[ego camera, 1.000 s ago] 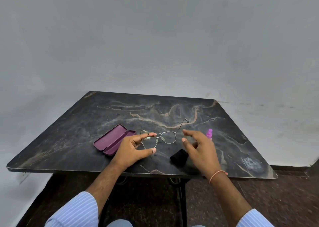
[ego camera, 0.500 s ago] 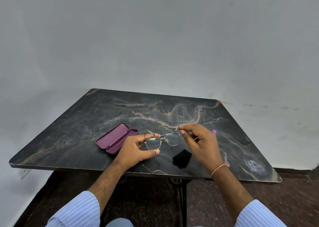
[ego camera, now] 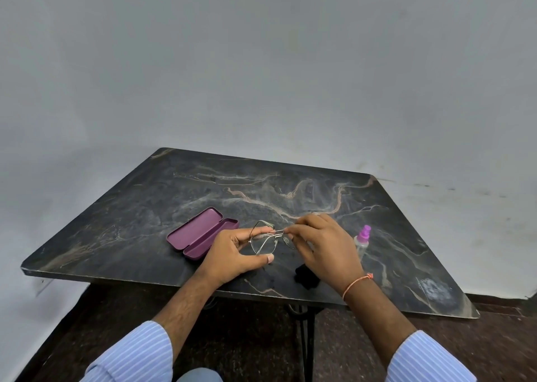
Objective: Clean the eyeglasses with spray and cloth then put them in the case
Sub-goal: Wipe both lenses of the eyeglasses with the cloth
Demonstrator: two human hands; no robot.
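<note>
Dark marble desk (ego camera: 174, 195): L hand (ego camera: 232, 254) and R hand (ego camera: 322, 245) both pinch glasses (ego camera: 263, 241); case (ego camera: 200, 232) open, spray (ego camera: 362, 241) upright, cloth (ego camera: 305, 277) near edge.

Dark marble table (ego camera: 203, 190), grey wall (ego camera: 261, 62)

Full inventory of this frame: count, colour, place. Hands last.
eyeglasses: 1, thin metal frame, held above the table between both hands
case: 1, purple, open, on the table left of the hands
spray bottle: 1, clear with purple top, upright, right of the hands
cloth: 1, black, near the front edge, partly behind the right wrist
table: 1, dark marbled top
left hand: holds the frame
right hand: pinches the frame
</note>
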